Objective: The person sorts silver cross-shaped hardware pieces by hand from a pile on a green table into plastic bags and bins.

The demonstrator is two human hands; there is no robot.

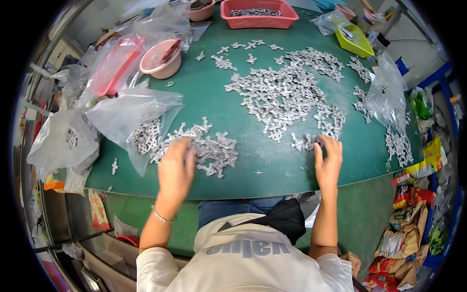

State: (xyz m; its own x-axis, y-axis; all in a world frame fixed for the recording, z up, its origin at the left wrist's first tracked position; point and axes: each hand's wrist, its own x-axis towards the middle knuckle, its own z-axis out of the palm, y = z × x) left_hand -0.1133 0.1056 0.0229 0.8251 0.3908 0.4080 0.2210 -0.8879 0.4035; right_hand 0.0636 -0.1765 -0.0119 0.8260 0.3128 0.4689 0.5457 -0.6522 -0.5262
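Observation:
Small silver metal parts lie scattered over a green table (pixel 253 160). My left hand (pixel 176 170) lies palm down, fingers spread, on a heap of the parts (pixel 214 151) near the front edge. My right hand (pixel 328 163) lies flat with fingers apart at the near end of a large spread of parts (pixel 287 95) in the table's middle, its fingertips touching a few pieces. Neither hand grips anything that I can see. A clear plastic bag (pixel 131 119) with more parts inside lies open just left of my left hand.
At the back stand a red tray of parts (pixel 259 13), a pink bowl (pixel 160 59) and a yellow-green bin (pixel 357 41). More clear bags (pixel 65 141) crowd the left edge; another bag (pixel 386 92) is at right. Snack wrappers (pixel 408 214) pile on the floor at right.

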